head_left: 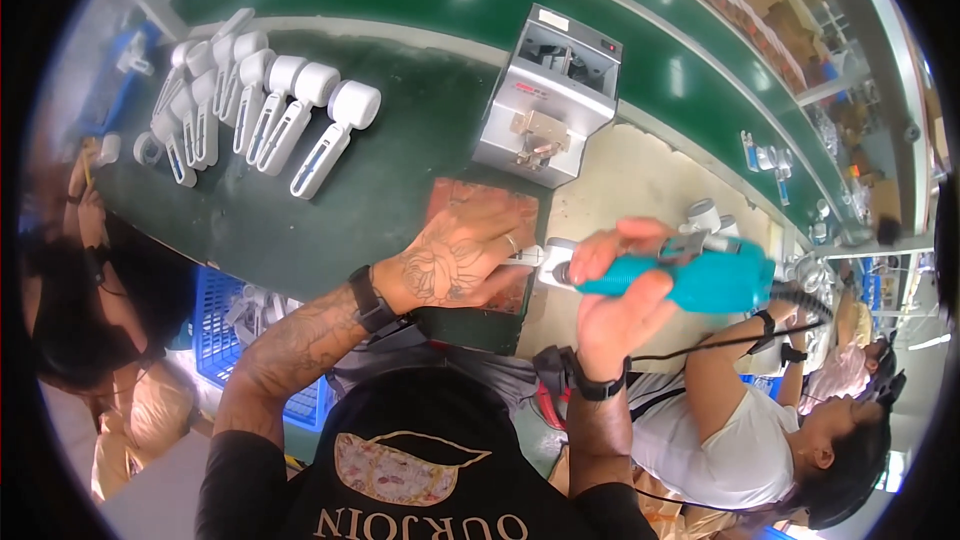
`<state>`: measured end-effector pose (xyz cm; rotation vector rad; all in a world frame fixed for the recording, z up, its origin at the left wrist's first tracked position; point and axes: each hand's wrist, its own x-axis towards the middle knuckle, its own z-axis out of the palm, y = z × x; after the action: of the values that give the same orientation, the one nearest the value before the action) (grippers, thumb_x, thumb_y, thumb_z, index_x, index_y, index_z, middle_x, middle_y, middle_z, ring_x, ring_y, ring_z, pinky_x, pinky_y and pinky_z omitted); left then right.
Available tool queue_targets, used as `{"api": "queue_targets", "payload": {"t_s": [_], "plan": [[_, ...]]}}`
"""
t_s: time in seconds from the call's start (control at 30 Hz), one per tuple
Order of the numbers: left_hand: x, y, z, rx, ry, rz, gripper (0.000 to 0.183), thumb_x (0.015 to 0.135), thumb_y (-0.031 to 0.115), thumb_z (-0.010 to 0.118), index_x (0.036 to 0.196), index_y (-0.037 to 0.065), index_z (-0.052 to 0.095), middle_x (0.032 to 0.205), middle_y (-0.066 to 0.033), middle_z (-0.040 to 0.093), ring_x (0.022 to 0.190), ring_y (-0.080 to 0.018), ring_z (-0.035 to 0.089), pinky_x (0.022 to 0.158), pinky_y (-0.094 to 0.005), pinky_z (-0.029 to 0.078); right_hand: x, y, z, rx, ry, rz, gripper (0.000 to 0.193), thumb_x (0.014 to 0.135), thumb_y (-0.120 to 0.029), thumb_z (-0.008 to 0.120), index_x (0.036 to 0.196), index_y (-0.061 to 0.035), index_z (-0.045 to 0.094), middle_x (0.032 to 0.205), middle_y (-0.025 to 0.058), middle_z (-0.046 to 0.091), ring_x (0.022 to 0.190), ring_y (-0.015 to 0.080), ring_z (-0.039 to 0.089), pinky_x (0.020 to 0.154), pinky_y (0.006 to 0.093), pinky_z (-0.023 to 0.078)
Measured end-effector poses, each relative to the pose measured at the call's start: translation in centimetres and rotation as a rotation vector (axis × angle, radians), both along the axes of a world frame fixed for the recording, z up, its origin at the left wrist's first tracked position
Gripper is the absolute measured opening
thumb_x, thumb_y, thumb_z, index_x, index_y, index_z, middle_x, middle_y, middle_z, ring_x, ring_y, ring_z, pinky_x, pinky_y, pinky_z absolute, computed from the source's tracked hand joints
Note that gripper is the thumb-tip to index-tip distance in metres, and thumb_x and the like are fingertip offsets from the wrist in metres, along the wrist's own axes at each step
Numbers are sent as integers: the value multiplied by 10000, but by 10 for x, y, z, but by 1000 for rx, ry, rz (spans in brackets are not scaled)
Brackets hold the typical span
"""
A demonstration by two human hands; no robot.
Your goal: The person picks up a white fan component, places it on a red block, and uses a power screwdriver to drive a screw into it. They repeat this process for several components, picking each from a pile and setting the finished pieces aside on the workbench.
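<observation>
My left hand (450, 255) is closed round a white plastic piece (552, 266), low over a reddish-brown mat (510, 202) on the bench. Part of the piece is hidden behind my fingers. In my right hand (622, 310) is a teal electric screwdriver (718, 278), lying almost level with its nose pointing left. That nose meets the right end of the white piece; whether its bit sits on a screw is too small to tell. A black cord trails from the driver's rear.
Beyond the mat stands a grey box-shaped machine (545, 105). Several white round-headed handheld devices (335, 135) lie in rows on the green bench (400, 130) at left. Below them is a blue crate (215, 325). People sit close on both sides; more white parts (703, 212) lie at right.
</observation>
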<state>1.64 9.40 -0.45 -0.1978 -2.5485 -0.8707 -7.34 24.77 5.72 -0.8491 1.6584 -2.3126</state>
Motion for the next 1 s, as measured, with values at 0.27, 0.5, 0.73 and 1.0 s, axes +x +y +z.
{"api": "queue_targets", "payload": {"t_s": [0.27, 0.5, 0.73, 1.0], "plan": [[0, -2, -9, 43, 169, 14, 322, 784, 189, 788, 1040, 40, 661, 1038, -123, 663, 973, -327, 655, 849, -424, 535, -3, -25, -12, 50, 34, 102, 702, 955, -629, 588, 1151, 40, 509, 694, 71, 526, 597, 184, 525, 571, 334, 444], [0, -5, -9, 57, 163, -1, 314, 795, 194, 785, 1020, 21, 652, 1020, -136, 662, 960, -331, 658, 845, -425, 533, -2, -30, -18, 16, 48, 102, 689, 949, -629, 596, 1148, 26, 517, 681, 69, 521, 597, 186, 525, 571, 335, 446], [0, -4, -11, 44, 127, 18, 358, 790, 205, 791, 1040, 12, 622, 1081, -141, 645, 995, -339, 645, 858, -427, 527, -4, -32, -18, 18, 60, 95, 658, 958, -601, 606, 1145, 24, 524, 682, 68, 521, 594, 184, 522, 563, 337, 443], [0, -3, -8, 33, 93, 33, 326, 796, 208, 799, 937, 61, 545, 1001, -94, 588, 993, -321, 629, 854, -453, 507, -9, -30, -22, 19, 73, 93, 649, 972, -584, 592, 1151, 36, 527, 688, 62, 525, 599, 169, 523, 564, 325, 446]]}}
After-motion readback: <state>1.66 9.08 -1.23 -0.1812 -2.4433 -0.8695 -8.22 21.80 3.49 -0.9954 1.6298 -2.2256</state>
